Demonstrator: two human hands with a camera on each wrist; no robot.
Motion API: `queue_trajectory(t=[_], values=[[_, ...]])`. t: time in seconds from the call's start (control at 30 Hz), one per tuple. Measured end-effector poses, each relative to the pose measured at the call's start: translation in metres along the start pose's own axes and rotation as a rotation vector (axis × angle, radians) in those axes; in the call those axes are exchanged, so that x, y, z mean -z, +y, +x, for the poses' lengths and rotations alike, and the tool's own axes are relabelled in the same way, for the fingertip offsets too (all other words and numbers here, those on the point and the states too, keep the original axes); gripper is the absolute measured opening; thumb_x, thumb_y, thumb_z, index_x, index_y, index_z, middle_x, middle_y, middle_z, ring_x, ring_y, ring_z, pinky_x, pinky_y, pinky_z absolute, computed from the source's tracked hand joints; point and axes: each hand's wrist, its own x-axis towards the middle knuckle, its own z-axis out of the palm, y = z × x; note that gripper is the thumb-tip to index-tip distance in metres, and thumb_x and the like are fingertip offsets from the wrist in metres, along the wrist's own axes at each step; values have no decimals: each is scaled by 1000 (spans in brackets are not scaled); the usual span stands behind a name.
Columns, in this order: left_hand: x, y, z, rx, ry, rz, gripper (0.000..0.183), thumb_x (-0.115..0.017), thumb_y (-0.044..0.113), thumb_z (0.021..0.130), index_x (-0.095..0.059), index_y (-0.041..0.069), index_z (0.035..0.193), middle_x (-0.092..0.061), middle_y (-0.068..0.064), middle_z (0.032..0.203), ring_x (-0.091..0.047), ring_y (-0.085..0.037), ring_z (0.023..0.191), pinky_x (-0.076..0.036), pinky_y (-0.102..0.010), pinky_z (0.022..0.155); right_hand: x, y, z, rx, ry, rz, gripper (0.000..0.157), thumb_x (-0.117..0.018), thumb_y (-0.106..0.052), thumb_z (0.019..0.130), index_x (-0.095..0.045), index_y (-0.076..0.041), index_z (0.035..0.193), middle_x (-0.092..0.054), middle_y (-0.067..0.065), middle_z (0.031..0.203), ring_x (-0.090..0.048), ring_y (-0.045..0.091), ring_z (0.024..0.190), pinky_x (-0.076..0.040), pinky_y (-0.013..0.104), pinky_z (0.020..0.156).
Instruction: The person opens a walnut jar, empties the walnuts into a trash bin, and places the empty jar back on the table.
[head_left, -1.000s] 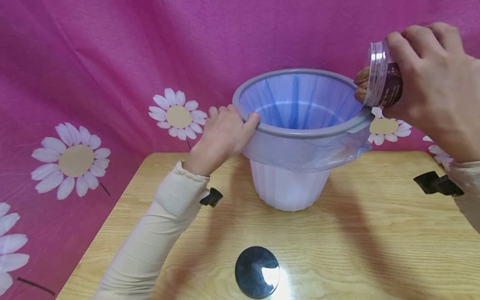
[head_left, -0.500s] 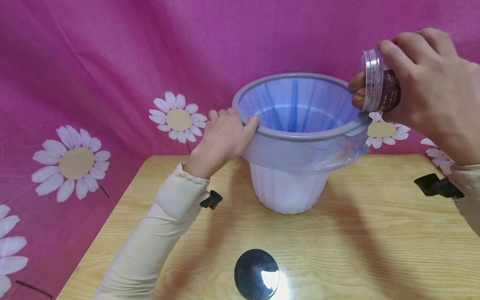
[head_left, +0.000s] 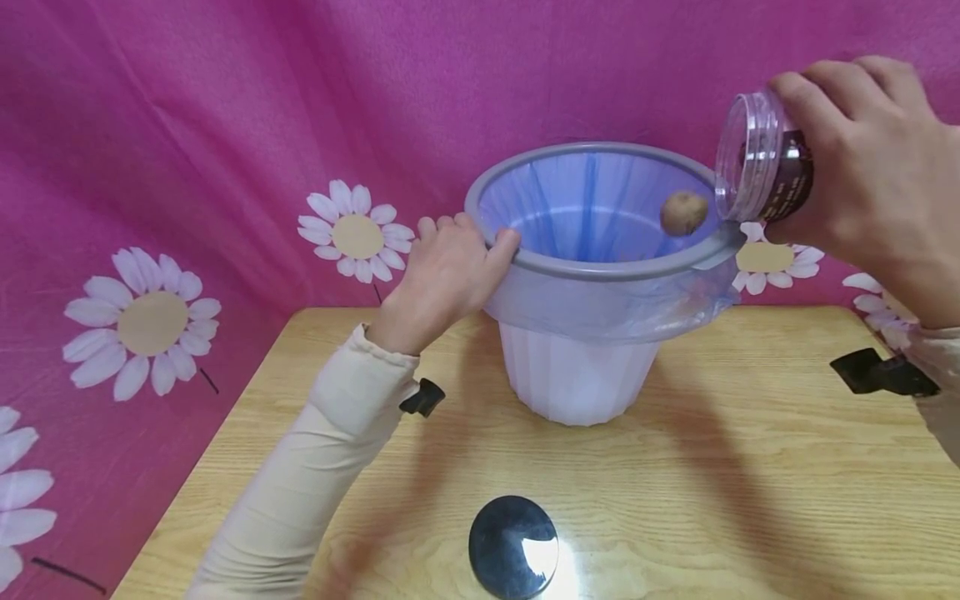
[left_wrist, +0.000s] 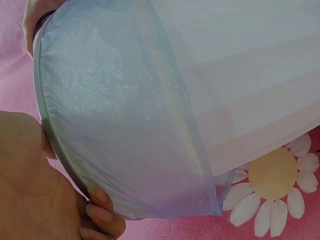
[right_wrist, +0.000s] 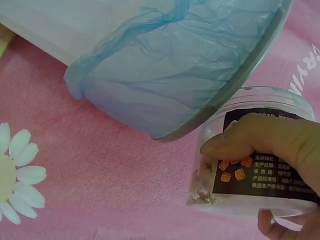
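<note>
A white trash can [head_left: 581,375] with a grey rim [head_left: 600,271] and a blue plastic liner [left_wrist: 115,100] stands upright on the table. My left hand [head_left: 446,271] grips its rim at the left, fingers curled over the edge. At the right side my right hand [head_left: 885,158] holds a clear plastic jar [right_wrist: 255,200] with a dark label, tipped sideways, its uncapped mouth at the rim. A round brown walnut-like piece [head_left: 684,213] is in mid-air over the can's opening, just outside the jar. Light crumbs [right_wrist: 202,195] show near the jar's base. The bottom of the can is hidden.
A round black lid [head_left: 513,547] lies on the wooden table [head_left: 750,467] near the front. Pink cloth [head_left: 375,100] with white flowers hangs behind and to the left. Black wrist mounts [head_left: 423,398] sit on both sleeves.
Brown pieces that filled the jar's mouth have left it, and one is now in the air over the can. The jar shifted left, then slightly back right. My left hand keeps its hold.
</note>
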Motion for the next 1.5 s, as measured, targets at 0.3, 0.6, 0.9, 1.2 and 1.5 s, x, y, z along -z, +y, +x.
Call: queue_trajectory(t=[0.3, 0.6, 0.9, 1.2, 1.5], values=[[-1, 1, -1, 5, -6, -23, 55, -26, 50, 96, -47, 0, 91, -50, -15, 92, -43, -32, 94, -40, -42, 82, -1, 3, 0, 24, 22, 10, 109, -87, 4, 36, -45, -3, 137, -47, 25, 133, -35, 45, 129, -27, 59, 108], [0, 3, 0, 14, -18, -28, 56, -27, 51, 96, -47, -1, 95, -48, -14, 93, -42, -30, 94, -40, -41, 81, -1, 6, 4, 108, 92, 16, 103, -83, 7, 35, -47, 1, 132, -49, 29, 126, -38, 49, 123, -23, 48, 113], [-1, 5, 0, 12, -16, -11, 58, -27, 53, 96, -48, -1, 96, -50, -16, 94, -43, -32, 96, -40, -42, 82, -1, 4, 2, 104, 66, -67, 98, -81, 3, 44, -47, -8, 135, -49, 21, 130, -37, 42, 128, -36, 69, 93], [-1, 4, 0, 11, -9, -5, 57, -26, 52, 95, -48, -1, 95, -51, -16, 95, -44, -33, 96, -40, -43, 83, -2, 6, 4, 169, 55, -134, 102, -85, 1, 45, -44, -9, 139, -48, 19, 133, -36, 40, 129, -38, 71, 84], [-1, 5, 0, 6, -5, -15, 56, -26, 51, 95, -47, 0, 93, -48, -14, 90, -42, -31, 93, -39, -41, 81, -4, 8, 7, 257, 58, -167, 102, -84, 8, 45, -43, -8, 138, -45, 23, 133, -34, 41, 131, -37, 63, 98]])
